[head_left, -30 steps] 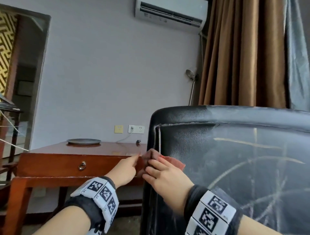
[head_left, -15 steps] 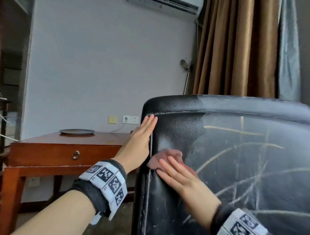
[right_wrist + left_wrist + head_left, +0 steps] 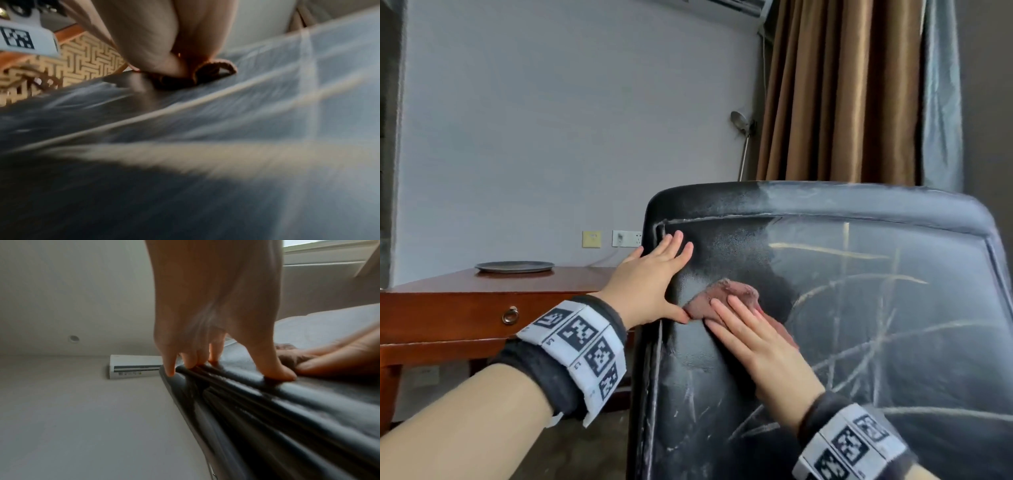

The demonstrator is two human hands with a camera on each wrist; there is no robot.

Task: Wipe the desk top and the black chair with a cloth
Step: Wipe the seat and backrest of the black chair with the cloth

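The left hand lies flat against the back of the black chair, near its upper left corner, with the fingers straight and a little spread and the thumb stretched down toward the cloth. In the left wrist view the fingertips press on the padded seam at the edge of the chair, and the hand holds nothing. Its forearm comes from the lower left and rises toward the chair, with a dark wristband that carries a strip of black and white markers. The right hand is also flat, the fingers straight and close together, pointing up and to the left, and it presses the reddish brown cloth against the chair back just beside the left thumb. The cloth is crumpled, part of it shows above the fingertips and part shows at the right side of the palm. The right wrist view is blurred, but it shows the cloth bunched under the hand on the dark surface. The chair back is dusty grey on its right part, with many pale crossing lines, and it is darker around the cloth. The wooden desk stands behind the chair on the left, against the wall, with a grey plate on its top and a drawer with a ring handle.
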